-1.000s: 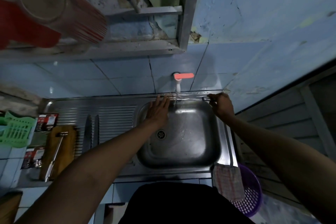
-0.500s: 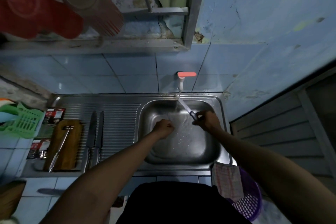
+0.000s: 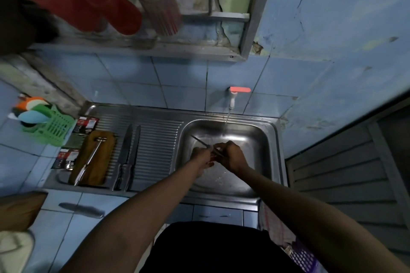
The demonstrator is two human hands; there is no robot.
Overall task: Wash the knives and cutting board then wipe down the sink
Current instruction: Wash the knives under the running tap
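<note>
Over the steel sink basin (image 3: pixel 261 139), my right hand (image 3: pixel 231 156) grips a small knife (image 3: pixel 199 142) by its handle, blade pointing up-left. My left hand (image 3: pixel 203 157) is closed around the blade near the handle. Water runs from the tap (image 3: pixel 233 97) with the red lever into the basin just behind my hands. Two larger knives (image 3: pixel 128 155) lie side by side on the ribbed drainboard (image 3: pixel 157 139). Left of them rests a wooden cutting board (image 3: pixel 94 162) with a metal utensil (image 3: pixel 88 162) lying on it.
A green basket (image 3: pixel 53 128) with coloured utensils stands at the far left, small sachets (image 3: pixel 85 125) beside it. A checked cloth (image 3: pixel 277 226) hangs at the sink's front right above a purple basket (image 3: pixel 304 257). Red cups (image 3: pixel 106 4) hang on the shelf overhead.
My right hand picked the small knife off the sink's back rim and brought it into the basin under the water. My left hand left the basin wall and closed on the blade.
</note>
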